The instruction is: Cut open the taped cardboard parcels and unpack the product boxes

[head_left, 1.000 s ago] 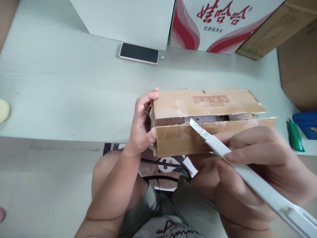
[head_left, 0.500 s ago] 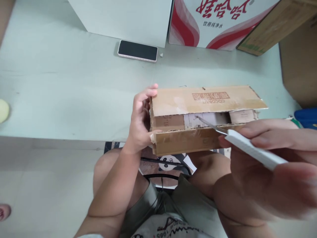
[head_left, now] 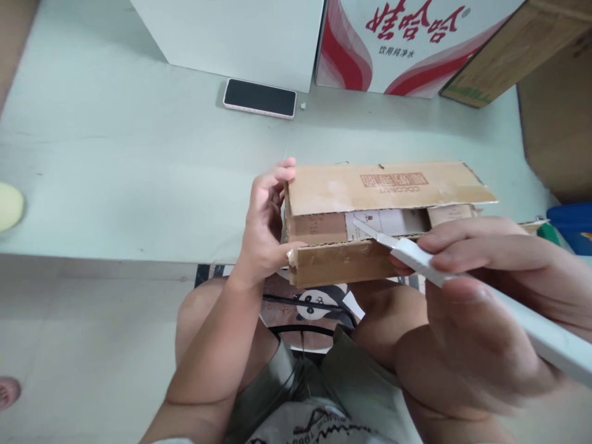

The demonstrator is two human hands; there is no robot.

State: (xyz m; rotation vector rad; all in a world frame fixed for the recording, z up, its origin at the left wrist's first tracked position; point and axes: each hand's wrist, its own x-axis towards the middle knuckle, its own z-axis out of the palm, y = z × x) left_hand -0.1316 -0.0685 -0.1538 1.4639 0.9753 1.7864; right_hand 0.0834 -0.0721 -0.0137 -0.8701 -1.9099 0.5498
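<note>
My left hand [head_left: 263, 219] grips the left end of a brown cardboard box [head_left: 328, 188], fingers behind it and thumb at the front. The box's top flaps stand partly apart, and a white printed item [head_left: 386, 223] shows in the gap. In my right hand [head_left: 485, 296] is a white-handled utility knife [head_left: 416, 256], closed between thumb and fingers. Its metal blade points left over the opening, in front of the white item. Whether the blade tip touches anything I cannot tell. The right end of the box is partly hidden behind my right hand.
A black-screened phone [head_left: 259, 98] lies on the pale table [head_left: 115, 154]. Behind it stand a white box [head_left: 240, 37], a red-and-white carton [head_left: 398, 55] and brown cardboard [head_left: 490, 55]. At the right is a blue object [head_left: 571, 219]; a pale yellow round thing [head_left: 9, 206] sits far left.
My right hand has shifted its hold along the knife, so more of the handle shows behind it. The blade has moved slightly left and down. My left hand still holds the box.
</note>
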